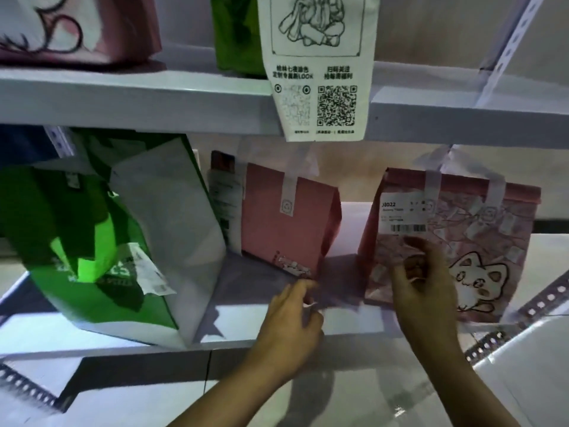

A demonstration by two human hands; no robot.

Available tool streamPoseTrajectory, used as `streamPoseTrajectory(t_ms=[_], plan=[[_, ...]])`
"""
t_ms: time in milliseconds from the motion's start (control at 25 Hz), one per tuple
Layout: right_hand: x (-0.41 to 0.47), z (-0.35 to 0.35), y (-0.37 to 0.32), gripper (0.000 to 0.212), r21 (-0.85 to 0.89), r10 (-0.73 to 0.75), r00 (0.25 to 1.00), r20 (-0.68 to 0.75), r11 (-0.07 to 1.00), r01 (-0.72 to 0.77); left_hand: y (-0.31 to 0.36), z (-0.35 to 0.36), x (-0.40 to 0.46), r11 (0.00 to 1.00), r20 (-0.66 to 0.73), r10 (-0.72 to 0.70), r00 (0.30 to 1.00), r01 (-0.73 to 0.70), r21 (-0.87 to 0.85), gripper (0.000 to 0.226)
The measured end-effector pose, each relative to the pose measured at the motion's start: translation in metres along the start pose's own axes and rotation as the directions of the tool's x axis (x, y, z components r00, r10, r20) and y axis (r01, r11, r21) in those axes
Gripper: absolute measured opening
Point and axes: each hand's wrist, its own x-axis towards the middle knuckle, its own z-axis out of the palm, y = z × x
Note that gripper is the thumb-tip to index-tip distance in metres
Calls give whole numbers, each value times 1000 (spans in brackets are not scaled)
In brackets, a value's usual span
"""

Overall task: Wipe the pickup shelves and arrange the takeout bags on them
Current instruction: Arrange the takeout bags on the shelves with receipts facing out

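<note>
Head view of a white metal pickup rack. On the middle shelf (348, 322) stand three takeout bags in a row from left to right. The green-and-white bag (123, 241) at the left is tilted, its top leaning left and its base near the shelf's front edge, long axis running up and to the left; a printed receipt (151, 272) is stuck to its green face. The plain pink bag (286, 223) in the middle stands further back, nearly upright, turned so one corner faces the camera, with white strap handles rising from its folded top. The pink cat-print bag (462, 251) at the right stands upright, its broad printed face toward the camera, long axis vertical, handles up, a barcode order label (403, 217) at its upper left. The right hand (425, 291) lies against this bag's front face just below the label, fingers curled; whether it pinches the bag cannot be told. The left hand (295, 322) hovers over the shelf between the two pink bags, fingers loosely bent, holding nothing visible. On the upper shelf (138, 100) stand a pink illustrated bag (77, 26), a green bag (237, 32) and a white paper bag (320, 66) with QR codes that overhangs the shelf edge. Perforated uprights (511, 47) frame the rack.
</note>
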Motion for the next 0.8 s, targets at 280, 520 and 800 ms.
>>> streamPoseTrajectory(t_ms=[280,520,800], plan=[[39,87,-44,80,-117,-109,968,226,984,138,-49,-77,-68,893,95,71,993,-106,437,51],[30,99,-61,4,-74,-129,974,185,987,144,-60,-101,-72,914,12,67,998,-66,401,46],[-15,59,-96,7,192,-79,996,-40,978,86,-60,-113,-73,936,3,18,1000,-17,353,42]])
